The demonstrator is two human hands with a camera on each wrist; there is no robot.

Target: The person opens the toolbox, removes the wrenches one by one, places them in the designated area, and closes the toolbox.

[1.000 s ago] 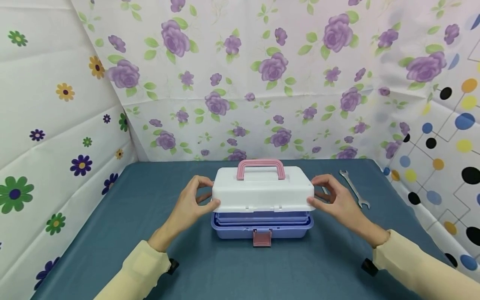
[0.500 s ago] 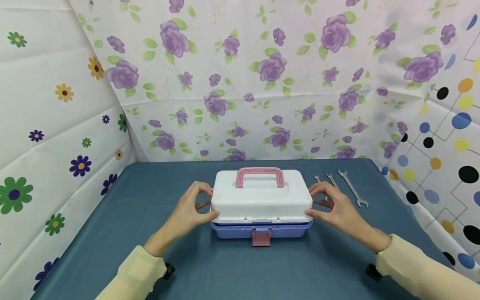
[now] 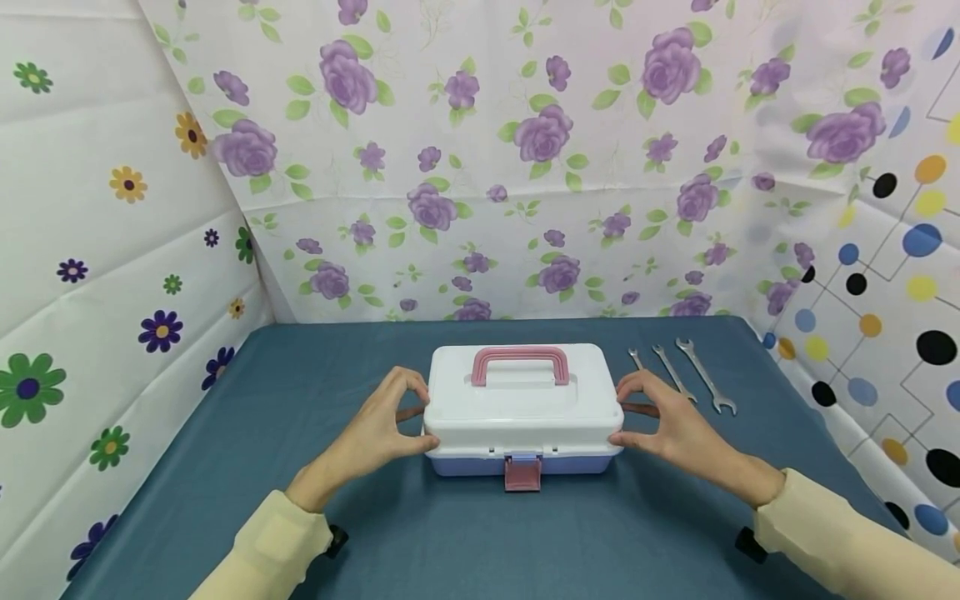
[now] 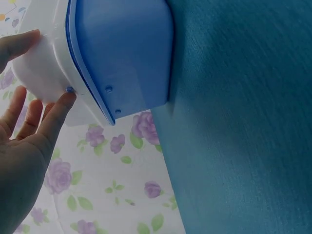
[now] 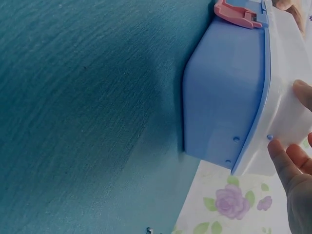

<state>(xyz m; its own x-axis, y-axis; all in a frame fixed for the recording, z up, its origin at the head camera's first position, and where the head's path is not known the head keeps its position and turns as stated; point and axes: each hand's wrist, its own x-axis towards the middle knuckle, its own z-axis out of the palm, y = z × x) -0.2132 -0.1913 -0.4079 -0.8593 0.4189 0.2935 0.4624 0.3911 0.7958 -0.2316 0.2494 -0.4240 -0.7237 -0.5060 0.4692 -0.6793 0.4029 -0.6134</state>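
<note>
Both hands, left hand (image 3: 382, 425) and right hand (image 3: 663, 421), grip the white lid (image 3: 521, 404), closing it onto the blue toolbox (image 3: 457, 465); likely next, snapping the pink latch (image 3: 522, 473) beneath it.

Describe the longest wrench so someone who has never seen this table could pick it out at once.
On the blue table, look right of the white-lidded box that both hands hold, the right hand being nearest. Three wrenches lie there side by side. The longest wrench is the rightmost, closest to the dotted wall; the middle wrench and shortest wrench lie between it and the box.
</note>
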